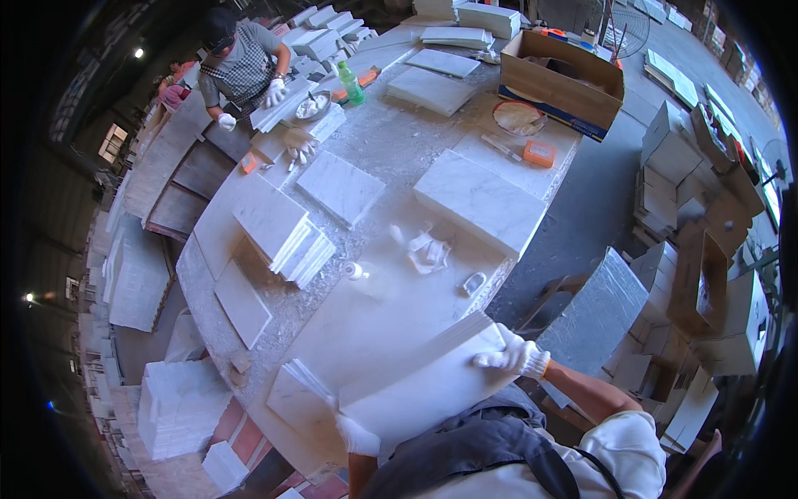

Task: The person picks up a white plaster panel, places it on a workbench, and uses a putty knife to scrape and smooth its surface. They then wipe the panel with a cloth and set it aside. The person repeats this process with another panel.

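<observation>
Cool light brightens the worktable (374, 125), a lamp (139, 53) glares in the dim left, and edges bend into black.

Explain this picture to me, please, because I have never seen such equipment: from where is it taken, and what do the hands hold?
No robot is here; a person works with two hands. This single picture comes from a wide camera on that person's head, looking down, so straight edges appear bent. The left hand and right hand, both in white gloves, hold a stack of pale slabs at opposite ends. On the dusty table lie other pale slabs, a green bottle and an open cardboard box. At the far left, another person also wears white gloves.
</observation>
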Available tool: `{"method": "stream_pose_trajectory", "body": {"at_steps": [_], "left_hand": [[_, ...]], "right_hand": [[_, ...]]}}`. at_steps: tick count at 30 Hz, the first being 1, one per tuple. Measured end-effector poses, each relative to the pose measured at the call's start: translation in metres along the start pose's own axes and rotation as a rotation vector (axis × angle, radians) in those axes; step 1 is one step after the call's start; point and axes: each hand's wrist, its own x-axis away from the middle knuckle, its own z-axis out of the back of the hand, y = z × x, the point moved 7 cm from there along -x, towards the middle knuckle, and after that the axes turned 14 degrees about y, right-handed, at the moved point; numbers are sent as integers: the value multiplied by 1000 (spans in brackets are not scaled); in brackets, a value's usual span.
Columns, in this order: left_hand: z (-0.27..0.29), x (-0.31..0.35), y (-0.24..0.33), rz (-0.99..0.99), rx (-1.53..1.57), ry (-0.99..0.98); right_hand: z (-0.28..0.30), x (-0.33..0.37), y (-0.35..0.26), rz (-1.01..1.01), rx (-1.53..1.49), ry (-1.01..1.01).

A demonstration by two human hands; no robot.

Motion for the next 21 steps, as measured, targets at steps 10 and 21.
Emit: {"method": "stream_pose_trajectory", "body": {"at_steps": [10, 21], "left_hand": [[-159, 83, -13, 314, -227, -266], [-200, 16, -49, -252, -990, -752]], "right_hand": [[100, 63, 52, 12, -189, 298], [123, 90, 21, -90, -73, 465]]}}
